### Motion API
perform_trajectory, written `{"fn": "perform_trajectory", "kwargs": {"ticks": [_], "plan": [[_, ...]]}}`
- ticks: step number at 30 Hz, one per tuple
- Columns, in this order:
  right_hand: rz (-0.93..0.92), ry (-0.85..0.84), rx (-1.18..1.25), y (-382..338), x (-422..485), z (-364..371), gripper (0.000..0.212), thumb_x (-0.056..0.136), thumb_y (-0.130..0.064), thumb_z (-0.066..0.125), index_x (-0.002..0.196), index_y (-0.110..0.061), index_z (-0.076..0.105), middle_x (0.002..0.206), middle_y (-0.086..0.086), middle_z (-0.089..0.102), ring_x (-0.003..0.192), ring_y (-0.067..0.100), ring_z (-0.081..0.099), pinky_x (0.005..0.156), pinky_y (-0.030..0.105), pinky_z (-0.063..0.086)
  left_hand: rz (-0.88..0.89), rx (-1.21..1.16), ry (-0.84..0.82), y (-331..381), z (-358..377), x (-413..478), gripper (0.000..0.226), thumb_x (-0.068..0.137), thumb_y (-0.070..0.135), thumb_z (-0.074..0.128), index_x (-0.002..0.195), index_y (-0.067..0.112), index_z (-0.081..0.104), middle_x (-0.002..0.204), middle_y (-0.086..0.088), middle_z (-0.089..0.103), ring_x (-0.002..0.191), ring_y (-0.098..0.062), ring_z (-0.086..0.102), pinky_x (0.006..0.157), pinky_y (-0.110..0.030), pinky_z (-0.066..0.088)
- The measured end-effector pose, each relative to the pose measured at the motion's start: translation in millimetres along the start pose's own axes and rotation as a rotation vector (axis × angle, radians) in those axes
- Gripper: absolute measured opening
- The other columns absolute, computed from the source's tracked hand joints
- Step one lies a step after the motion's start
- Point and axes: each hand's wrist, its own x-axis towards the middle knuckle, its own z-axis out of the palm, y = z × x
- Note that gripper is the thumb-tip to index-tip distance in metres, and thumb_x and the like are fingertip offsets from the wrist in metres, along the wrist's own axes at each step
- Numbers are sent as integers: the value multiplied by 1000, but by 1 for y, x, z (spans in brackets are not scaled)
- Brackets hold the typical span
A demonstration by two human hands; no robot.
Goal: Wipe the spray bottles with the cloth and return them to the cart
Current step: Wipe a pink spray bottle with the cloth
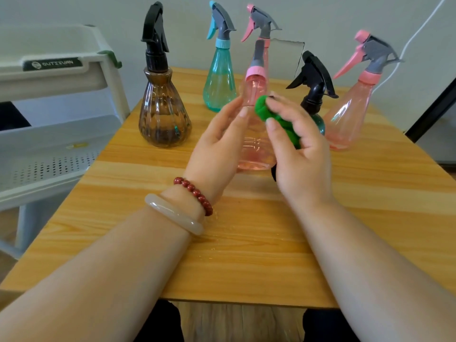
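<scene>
From the head camera, the pink bottle (254,149) stands at the table's (246,243) middle. The left hand (222,137) (two bracelets at its wrist) holds its left side, fingers lightly curved. The right hand (299,156) grips a bunched green cloth (272,117), pressing it to the bottle's right shoulder. A brown bottle (164,114) stands near the left edge, a teal bottle (218,80) and a rear pink bottle (261,23) by the far edge. A green bottle (314,95) is partly hidden behind the right hand, and another pink one (350,114) stands toward the right edge. The cart (49,95) stands beside the left edge.
</scene>
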Motion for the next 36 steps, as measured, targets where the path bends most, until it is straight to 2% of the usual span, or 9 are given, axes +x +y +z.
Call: {"fn": "perform_trajectory", "kwargs": {"ticks": [5, 8, 12, 15, 18, 25, 28, 32, 36], "plan": [[-245, -126, -55, -6, -7, 6, 20, 92, -1, 62, 111, -4, 69, 123, 9, 65, 127, 19, 56, 109, 31, 41, 24, -60, 65, 3, -12, 1, 55, 82, 56, 58, 133, 36, 56, 131, 4, 63, 122, -20, 60, 101, -52, 48], [-116, -1, -29, 0, 0, 3, 26, 96, -5, 59, 120, -12, 63, 127, 4, 62, 125, 10, 55, 106, 26, 43, 46, 10, -18, 2, -7, -2, 37, 99, 36, 52, 134, 29, 56, 120, -1, 69, 105, -27, 68, 91, -52, 55], [46, 103, 81, 5, 4, -6, 27, 97, -10, 57, 121, -22, 61, 130, 1, 61, 129, 11, 54, 108, 33, 44, 30, 26, -57, 2, 2, -7, 36, 100, 29, 52, 136, 23, 56, 126, 1, 66, 115, -21, 64, 96, -51, 53], [-94, -56, 57, -1, -3, -4, 25, 93, -2, 61, 115, -13, 65, 126, 6, 64, 129, 17, 54, 111, 37, 42, 6, -14, 3, 3, -4, -3, 34, 99, 34, 53, 133, 29, 57, 115, 0, 71, 102, -24, 68, 88, -53, 56], [-180, -220, 1, -5, -6, 5, 23, 93, -2, 62, 114, -11, 66, 126, 5, 63, 133, 18, 51, 113, 34, 39, 4, -71, 36, 6, -14, -1, 28, 102, 26, 50, 130, 28, 57, 114, 0, 72, 100, -19, 71, 78, -36, 59], [64, 118, 3, 2, 2, -5, 29, 100, -12, 52, 127, -23, 55, 139, 3, 56, 133, 9, 48, 109, 17, 37, 12, -7, -76, 1, -2, -5, 40, 91, 40, 56, 130, 31, 60, 126, 0, 67, 114, -26, 64, 95, -52, 53], [-51, 38, 2, 1, -1, -8, 30, 96, -8, 58, 125, -17, 57, 132, 2, 59, 129, 9, 53, 112, 29, 39, -3, -97, -56, 2, -3, -4, 42, 94, 39, 51, 134, 27, 56, 124, -4, 67, 109, -29, 67, 88, -52, 56], [-216, -155, -18, -5, -6, 3, 21, 91, -1, 64, 111, -5, 69, 125, 10, 64, 128, 18, 56, 110, 32, 41, -21, -107, 28, 5, -14, 0, 45, 92, 46, 50, 134, 33, 57, 128, 1, 65, 114, -25, 65, 90, -57, 54], [-99, -3, -29, -1, -2, 4, 23, 95, -9, 61, 116, -17, 64, 123, -1, 64, 124, 8, 56, 107, 27, 42, -1, -57, -28, 4, -12, -2, 37, 100, 36, 48, 135, 25, 56, 123, -3, 67, 107, -27, 68, 83, -48, 58]]}}
